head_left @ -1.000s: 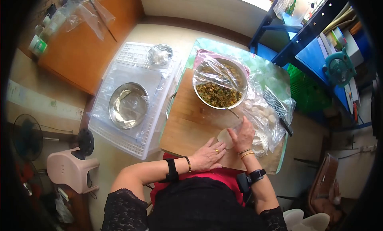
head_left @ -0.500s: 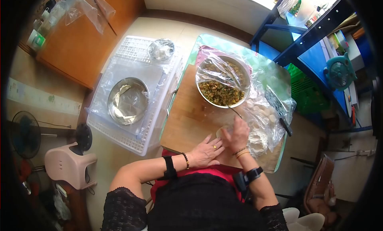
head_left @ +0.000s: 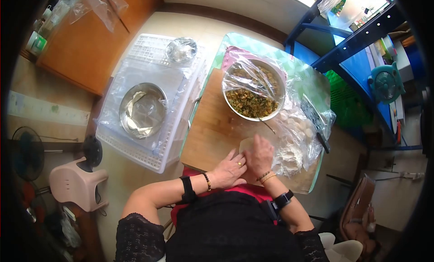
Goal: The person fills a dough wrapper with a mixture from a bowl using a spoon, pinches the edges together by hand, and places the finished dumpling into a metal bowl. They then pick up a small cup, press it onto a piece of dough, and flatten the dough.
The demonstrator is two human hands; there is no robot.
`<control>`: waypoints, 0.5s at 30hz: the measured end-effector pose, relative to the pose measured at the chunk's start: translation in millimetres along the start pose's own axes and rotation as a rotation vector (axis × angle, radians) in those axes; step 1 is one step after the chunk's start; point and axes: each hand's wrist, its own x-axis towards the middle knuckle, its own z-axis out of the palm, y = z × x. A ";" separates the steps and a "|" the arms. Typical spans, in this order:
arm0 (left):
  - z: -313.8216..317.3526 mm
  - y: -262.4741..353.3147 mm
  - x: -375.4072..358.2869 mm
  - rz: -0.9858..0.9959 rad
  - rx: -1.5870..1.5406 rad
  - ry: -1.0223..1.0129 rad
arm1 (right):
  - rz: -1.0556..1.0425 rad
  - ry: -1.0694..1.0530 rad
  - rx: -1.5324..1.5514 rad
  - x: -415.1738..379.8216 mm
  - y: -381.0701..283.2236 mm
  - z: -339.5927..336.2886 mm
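Low on the wooden board (head_left: pixel 205 131), my left hand (head_left: pixel 229 170) rests with fingers stretched toward a pale, flat piece of dough (head_left: pixel 245 145). Against that dough is my right hand (head_left: pixel 259 155), its fingers curled and smeared by motion; whether they grip it is hidden. Beyond my hands stands a bowl (head_left: pixel 282 92) of chopped filling (head_left: pixel 251 104), partly covered with clear plastic. A thin spoon handle (head_left: pixel 267 125) sticks out of its near rim. To the right of my right hand lies a heap of flour (head_left: pixel 290 158), with dough pieces (head_left: pixel 298 125) under plastic film.
At the left, a white plastic crate (head_left: pixel 131 150) carries a metal bowl (head_left: pixel 163 103) with pale folded pieces inside and a smaller plastic-wrapped bowl (head_left: pixel 181 49). A dark-handled grater-like tool (head_left: pixel 323 143) lies at the board's right. A pink stool (head_left: pixel 74 183) stands at lower left.
My right hand has moved left and slightly down, away from the spoon handle and closer to my left hand. The left hand's fingers have drawn closer together. The view has shifted slightly.
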 end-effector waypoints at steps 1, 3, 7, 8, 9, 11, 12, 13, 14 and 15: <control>0.6 -0.2 -2.4 -0.008 0.001 -0.008 | 0.115 -0.021 0.026 6.9 6.8 0.5; -2.1 -2.1 -1.0 0.018 -0.047 0.088 | 0.280 0.020 0.077 20.4 27.5 4.7; -13.5 2.7 1.4 -0.026 -0.005 0.054 | 0.400 0.174 0.275 33.3 55.2 5.4; -16.7 6.4 1.2 -0.082 -0.021 0.045 | 0.395 0.171 0.279 30.0 54.1 4.7; -19.1 8.1 1.6 -0.136 -0.036 0.035 | 0.241 0.168 0.261 25.6 48.7 -2.7; -16.1 7.3 -1.6 -0.116 -0.035 0.058 | 0.079 0.084 0.212 14.1 27.6 -12.7; -13.3 6.1 -3.3 -0.096 -0.033 0.082 | 0.082 0.083 0.210 9.7 10.6 -12.1; -10.9 3.6 -4.7 -0.095 -0.035 0.081 | -0.001 0.032 0.125 6.6 -6.4 -10.4; -7.9 1.4 -7.0 -0.100 -0.020 0.041 | -0.083 -0.021 0.043 4.5 -14.0 -8.9; -6.7 0.7 -8.6 -0.107 -0.004 -0.002 | -0.029 0.013 -0.006 8.4 -10.0 -0.9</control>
